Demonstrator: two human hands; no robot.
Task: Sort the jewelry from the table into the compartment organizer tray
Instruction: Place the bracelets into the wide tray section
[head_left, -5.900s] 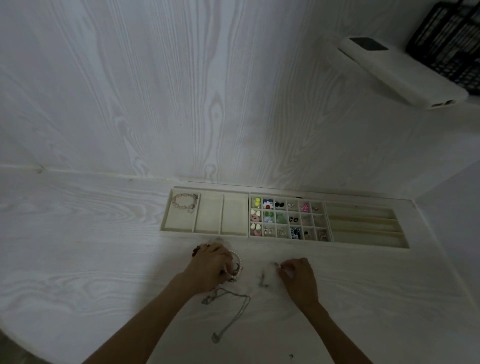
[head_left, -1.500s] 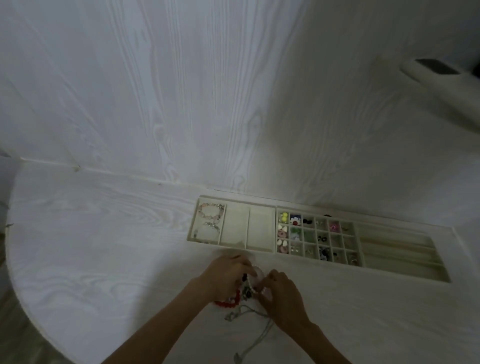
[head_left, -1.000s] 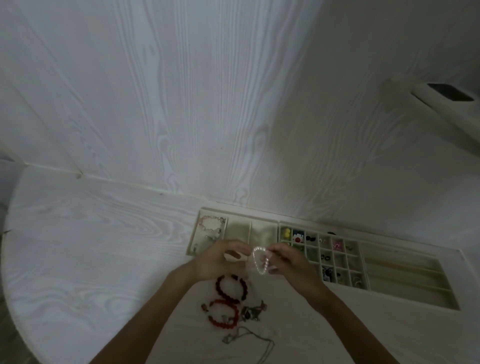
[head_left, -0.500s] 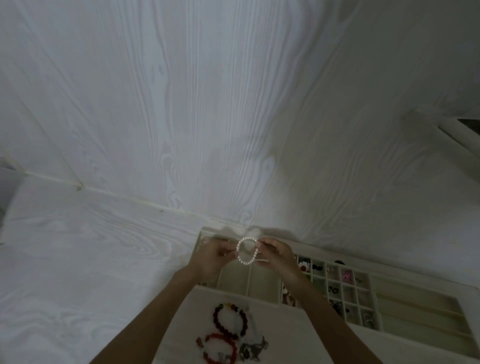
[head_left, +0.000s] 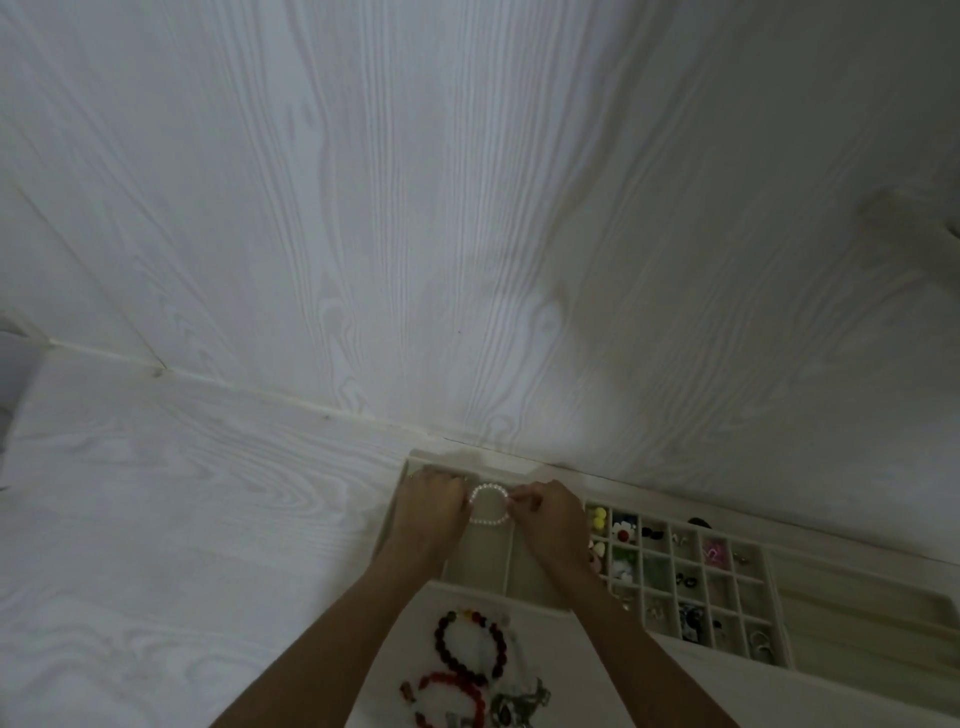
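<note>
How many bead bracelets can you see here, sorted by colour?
White pearl bracelet, held between the left hand and right hand over the organizer tray: 1
Dark bead bracelet on the table: 1
Red bead bracelet on the table, partly cut off by the picture's edge: 1
Total: 3

Dim, grey-blue light overall, with a softly brighter patch on the wall (head_left: 519, 405) just above centre toward 6 o'clock. Faint shadows fall at 3 o'clock and behind the tray (head_left: 857, 613). The wide lens bends the wall's grain lines outward toward 9 and 3 o'clock. The jewellery (head_left: 470, 654) at 6 o'clock looks soft and grainy; no glare.
</note>
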